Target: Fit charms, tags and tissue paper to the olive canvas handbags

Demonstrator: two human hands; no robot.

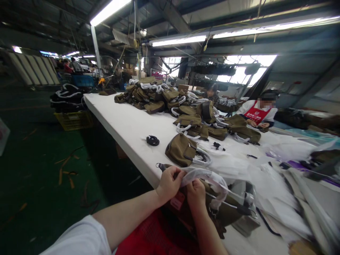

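Note:
An olive-brown handbag (230, 212) lies at the near edge of the white table, just in front of me. Its curved handle (219, 180) is wrapped in thin white film. With fingers pinched, my left hand (170, 181) grips the left end of the white wrapping. Close beside it, my right hand (196, 193) is closed on the same wrapping, a little lower and to the right. A red tag (177, 202) hangs by the bag below my hands. Beyond them sits another olive handbag (181, 149) with wrapped handles.
The white table (124, 122) carries a coiled black strap (152, 140) and a heap of olive bags (159, 94). Loose white film (247, 168) spreads on the right. A person in a red apron (257, 112) works across the table. A yellow crate (71, 121) stands on the floor at left.

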